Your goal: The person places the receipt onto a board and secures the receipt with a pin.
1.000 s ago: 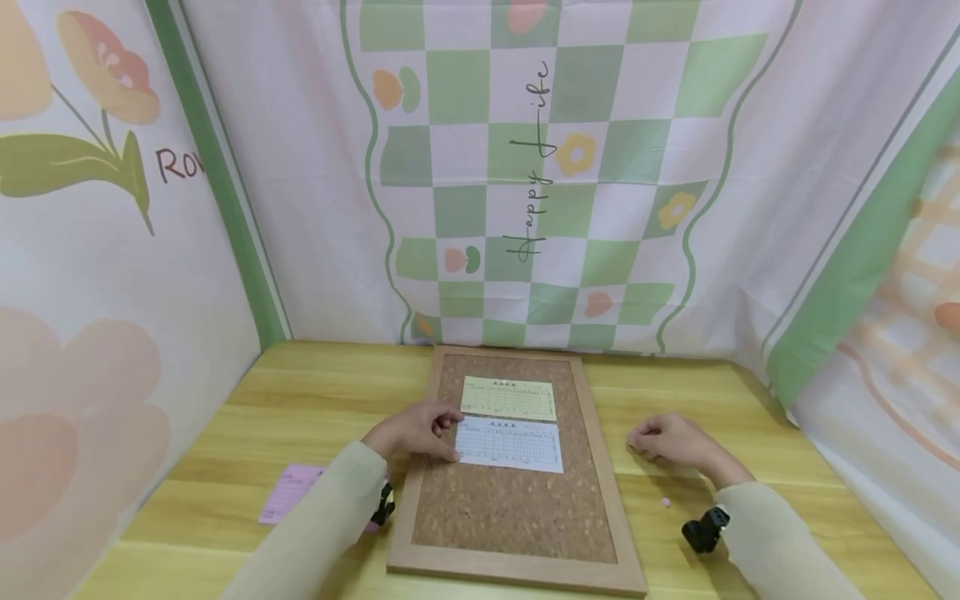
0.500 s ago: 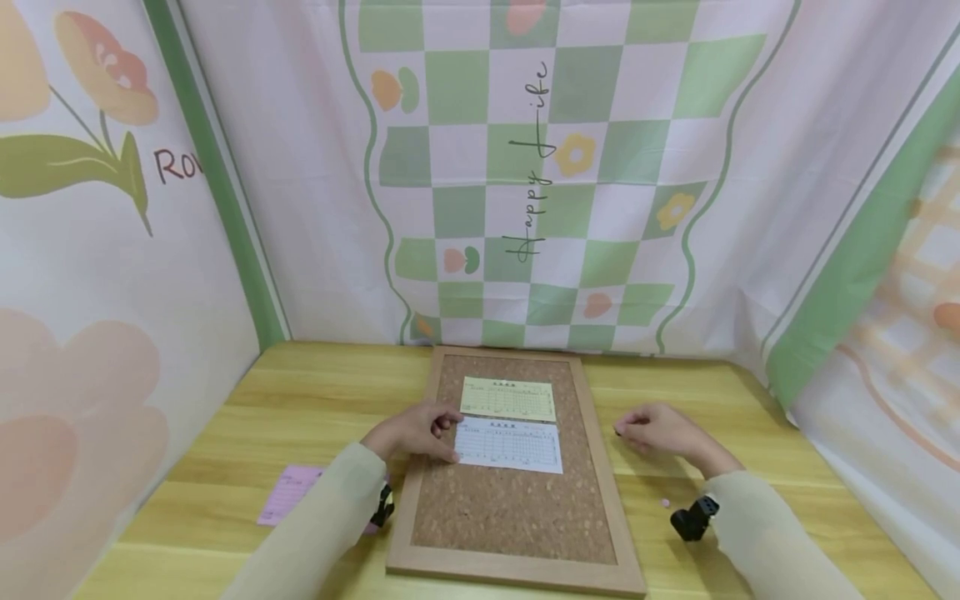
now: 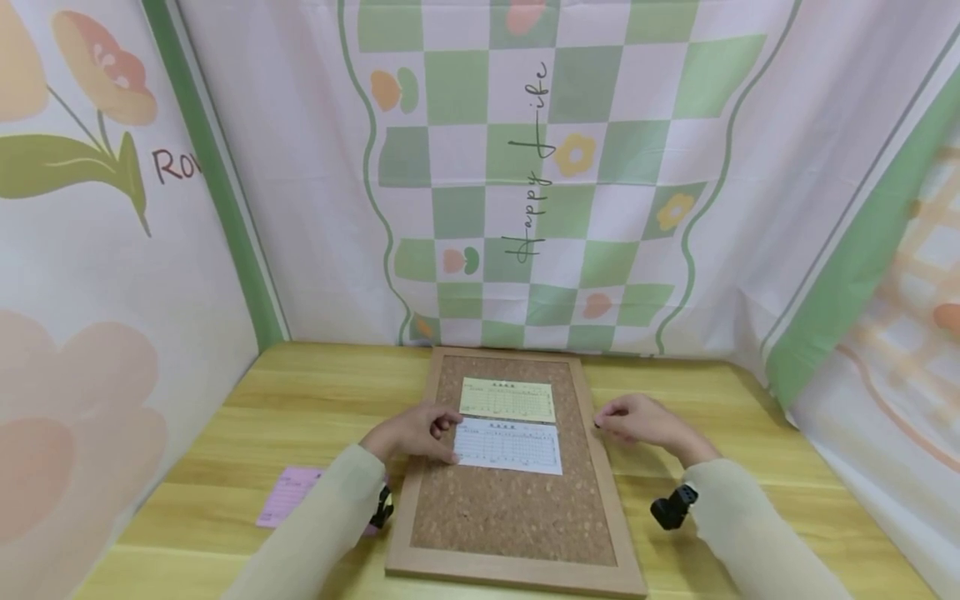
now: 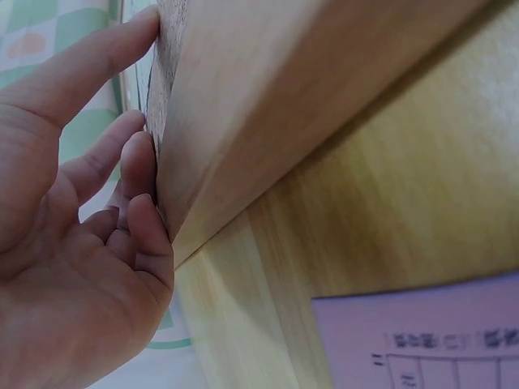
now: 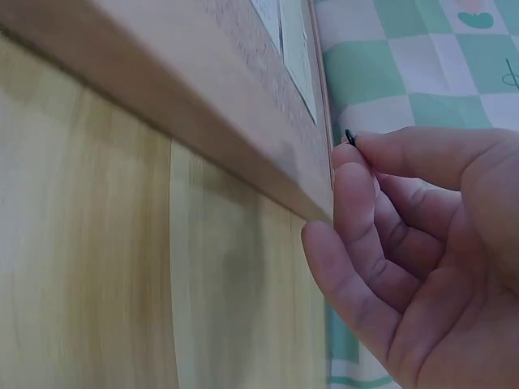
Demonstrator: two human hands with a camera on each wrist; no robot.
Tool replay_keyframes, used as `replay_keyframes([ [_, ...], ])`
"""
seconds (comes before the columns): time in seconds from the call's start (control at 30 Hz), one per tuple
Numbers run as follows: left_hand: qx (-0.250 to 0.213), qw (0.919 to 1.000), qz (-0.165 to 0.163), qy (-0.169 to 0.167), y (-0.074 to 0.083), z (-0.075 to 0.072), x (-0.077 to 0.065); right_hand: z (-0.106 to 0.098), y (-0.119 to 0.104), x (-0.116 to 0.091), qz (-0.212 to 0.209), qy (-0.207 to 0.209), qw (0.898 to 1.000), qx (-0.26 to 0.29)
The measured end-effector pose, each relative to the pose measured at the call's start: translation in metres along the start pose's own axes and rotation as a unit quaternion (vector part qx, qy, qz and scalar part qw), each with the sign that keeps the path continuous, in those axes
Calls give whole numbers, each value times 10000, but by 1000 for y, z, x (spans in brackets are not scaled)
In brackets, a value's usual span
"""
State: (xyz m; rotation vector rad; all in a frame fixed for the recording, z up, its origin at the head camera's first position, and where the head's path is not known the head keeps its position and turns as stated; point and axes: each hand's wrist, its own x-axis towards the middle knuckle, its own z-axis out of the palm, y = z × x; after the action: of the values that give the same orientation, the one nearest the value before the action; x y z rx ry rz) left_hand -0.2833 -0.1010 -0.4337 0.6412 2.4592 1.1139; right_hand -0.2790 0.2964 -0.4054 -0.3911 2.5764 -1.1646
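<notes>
The framed corkboard (image 3: 517, 521) lies flat on the wood-grain bench (image 3: 705, 387), its far end close to the fabric curtain (image 3: 517, 175), which carries green and white checks and the words "Happy Life". On the cork, in the far part of the corkboard, lies a pale yellow printed form slip (image 3: 508, 400), and just on its near side lies a bluish-white printed form slip (image 3: 508, 447), with only a very narrow strip of cork seen between them at the right. The left hand (image 3: 414, 432) reaches over the left side of the corkboard; its thumb and index finger are spread apart and rest on the left edge of the bluish-white slip, near the two corners, while its other fingers bend inward loosely. The right hand (image 3: 643, 421) is at the right side of the corkboard, and its thumb and index finger pinch a small black object (image 5: 350, 138), perhaps a push pin, but it is too small to tell surely. These fingertips are by the right wooden border of the corkboard, and I cannot tell if they touch it. On the bench, to the left of the corkboard, lies a pink printed form slip (image 3: 287, 498), partly covered by the left sleeve (image 3: 318, 521). A black wrist camera (image 3: 673, 507) sits at the right sleeve (image 3: 753, 529), to the right of the corkboard.
</notes>
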Motion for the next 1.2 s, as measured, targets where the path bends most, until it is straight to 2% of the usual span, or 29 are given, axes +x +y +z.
replay_keyframes([
  [0.63, 19, 10000, 61, -59, -1, 0, 1, 34, -32, 33, 163, -30, 9995, 254],
  [0.97, -63, 9999, 64, -80, -1, 0, 0, 46, -41, 46, 33, -409, 9977, 533],
  [1.2, -7, 9999, 14, -99, 2, 0, -1, 60, -44, 57, 191, -271, 9982, 503],
])
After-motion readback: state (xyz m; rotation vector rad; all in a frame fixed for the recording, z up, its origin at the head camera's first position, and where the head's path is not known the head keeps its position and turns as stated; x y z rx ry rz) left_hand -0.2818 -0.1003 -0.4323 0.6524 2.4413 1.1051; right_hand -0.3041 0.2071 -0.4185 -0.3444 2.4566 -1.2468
